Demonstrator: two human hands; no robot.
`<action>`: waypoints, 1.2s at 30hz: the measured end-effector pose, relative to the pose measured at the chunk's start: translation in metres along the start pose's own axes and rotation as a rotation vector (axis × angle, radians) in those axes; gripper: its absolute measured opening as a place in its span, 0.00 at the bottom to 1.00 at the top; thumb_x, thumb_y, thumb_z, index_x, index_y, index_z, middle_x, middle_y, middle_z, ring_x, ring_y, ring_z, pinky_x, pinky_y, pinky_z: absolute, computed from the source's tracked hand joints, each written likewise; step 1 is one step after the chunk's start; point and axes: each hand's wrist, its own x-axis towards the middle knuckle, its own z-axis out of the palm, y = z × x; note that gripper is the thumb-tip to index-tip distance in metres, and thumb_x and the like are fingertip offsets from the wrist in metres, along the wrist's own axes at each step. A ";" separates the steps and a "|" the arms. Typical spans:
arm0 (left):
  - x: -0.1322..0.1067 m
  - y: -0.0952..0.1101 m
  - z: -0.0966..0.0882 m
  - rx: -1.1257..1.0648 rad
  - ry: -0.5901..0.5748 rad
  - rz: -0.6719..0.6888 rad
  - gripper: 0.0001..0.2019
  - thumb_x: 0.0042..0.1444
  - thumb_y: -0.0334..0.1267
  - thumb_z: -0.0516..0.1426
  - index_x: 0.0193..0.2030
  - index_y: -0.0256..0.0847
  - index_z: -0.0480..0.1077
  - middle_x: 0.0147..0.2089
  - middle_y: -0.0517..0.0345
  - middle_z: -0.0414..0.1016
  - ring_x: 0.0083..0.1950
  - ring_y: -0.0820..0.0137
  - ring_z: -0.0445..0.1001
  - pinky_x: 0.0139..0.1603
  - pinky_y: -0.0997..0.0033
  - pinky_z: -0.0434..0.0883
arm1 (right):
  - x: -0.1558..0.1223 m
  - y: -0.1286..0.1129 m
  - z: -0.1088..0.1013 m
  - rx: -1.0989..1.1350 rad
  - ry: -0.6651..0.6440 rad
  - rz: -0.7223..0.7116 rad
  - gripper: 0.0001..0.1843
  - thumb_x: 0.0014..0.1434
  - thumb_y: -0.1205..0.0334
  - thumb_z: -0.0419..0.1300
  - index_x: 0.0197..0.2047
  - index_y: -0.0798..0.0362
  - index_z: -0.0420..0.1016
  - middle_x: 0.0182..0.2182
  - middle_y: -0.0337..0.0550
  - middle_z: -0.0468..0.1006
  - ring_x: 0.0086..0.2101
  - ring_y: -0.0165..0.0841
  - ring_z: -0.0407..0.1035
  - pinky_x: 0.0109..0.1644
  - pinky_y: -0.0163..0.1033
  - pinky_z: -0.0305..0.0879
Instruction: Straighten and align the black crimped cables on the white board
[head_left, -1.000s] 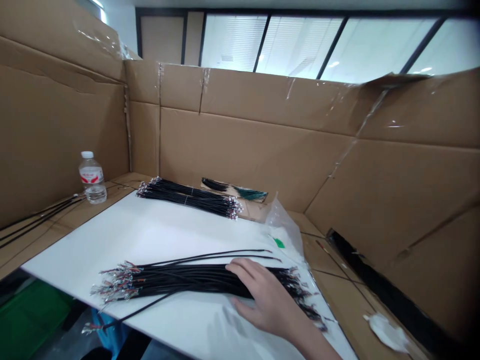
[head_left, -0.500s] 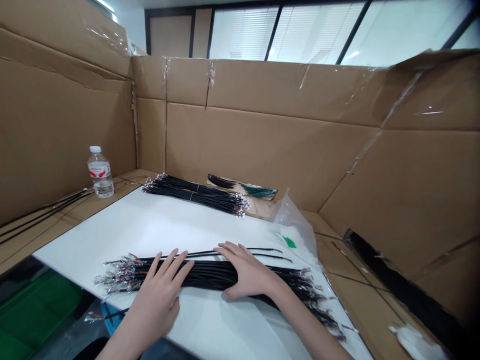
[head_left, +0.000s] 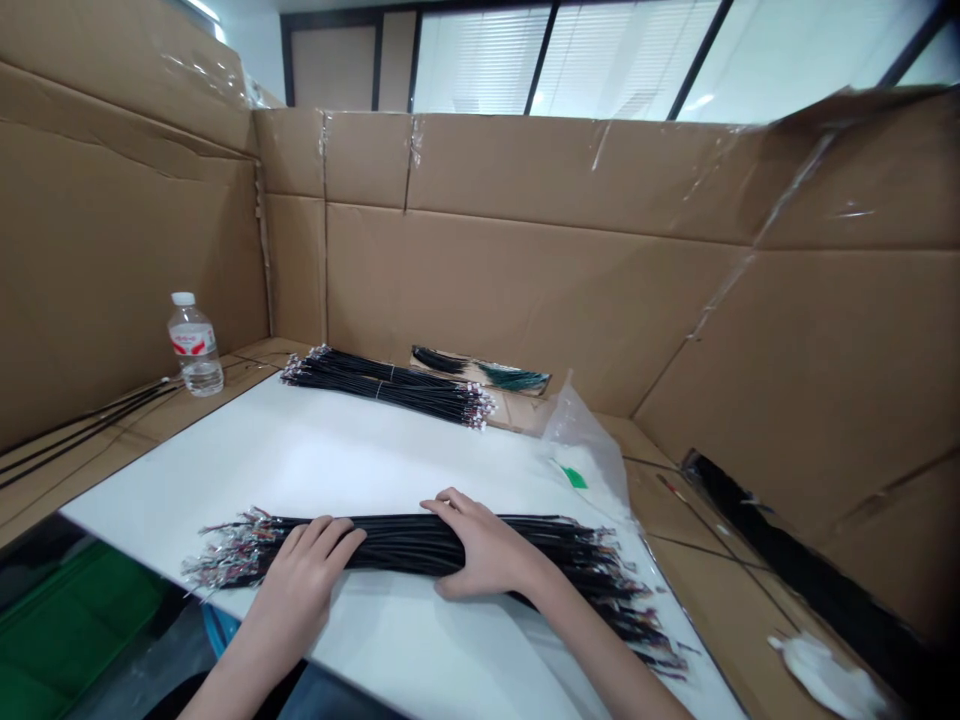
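A thick bundle of black cables (head_left: pixel 409 540) with bare coloured ends lies across the front of a white board (head_left: pixel 322 460). My left hand (head_left: pixel 300 585) curls over the bundle's left part, fingers bent round the cables. My right hand (head_left: pixel 484 545) wraps over the bundle's middle, thumb under and fingers on top. Both hands press the loose cables together into one bunch.
A second tied cable bundle (head_left: pixel 386 385) lies at the board's far edge, with a green-tipped bunch (head_left: pixel 480 372) behind it. A water bottle (head_left: pixel 193 345) stands at the left. Clear plastic bag (head_left: pixel 585 440) at the right. Cardboard walls enclose the desk.
My left hand came into view and closed on the bundle. The stray cables that lay apart above the bundle have been gathered into it.
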 end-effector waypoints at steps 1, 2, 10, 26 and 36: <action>-0.001 0.000 0.001 -0.013 0.002 -0.004 0.31 0.46 0.12 0.43 0.53 0.37 0.69 0.52 0.52 0.72 0.53 0.60 0.66 0.49 0.58 0.66 | 0.000 -0.001 0.001 -0.006 0.001 0.005 0.51 0.38 0.52 0.67 0.65 0.55 0.59 0.54 0.48 0.63 0.51 0.41 0.60 0.55 0.41 0.59; -0.002 0.000 0.001 -0.027 0.007 -0.007 0.31 0.47 0.12 0.43 0.52 0.38 0.69 0.52 0.52 0.71 0.54 0.60 0.66 0.50 0.58 0.66 | 0.001 -0.002 0.001 -0.013 0.001 0.008 0.51 0.38 0.52 0.67 0.65 0.56 0.60 0.54 0.49 0.64 0.52 0.42 0.60 0.56 0.41 0.59; -0.009 0.001 0.006 0.003 0.099 0.036 0.25 0.52 0.16 0.46 0.54 0.36 0.68 0.54 0.50 0.70 0.56 0.61 0.66 0.55 0.58 0.66 | 0.010 -0.011 0.006 -0.083 -0.010 0.031 0.43 0.36 0.56 0.66 0.57 0.59 0.67 0.47 0.51 0.66 0.47 0.42 0.61 0.51 0.43 0.62; -0.018 0.031 -0.003 -0.016 -0.129 0.255 0.24 0.66 0.37 0.46 0.69 0.44 0.53 0.73 0.54 0.42 0.72 0.59 0.46 0.66 0.49 0.58 | 0.027 -0.029 0.012 -0.353 -0.079 -0.008 0.27 0.38 0.64 0.62 0.45 0.62 0.69 0.41 0.56 0.72 0.39 0.43 0.68 0.41 0.41 0.65; -0.022 0.034 -0.003 -0.094 -0.127 0.270 0.21 0.66 0.34 0.45 0.64 0.39 0.60 0.71 0.52 0.51 0.72 0.62 0.49 0.67 0.50 0.59 | 0.030 -0.040 0.006 -0.491 -0.229 0.063 0.20 0.51 0.60 0.66 0.46 0.60 0.71 0.41 0.48 0.75 0.38 0.35 0.71 0.41 0.42 0.68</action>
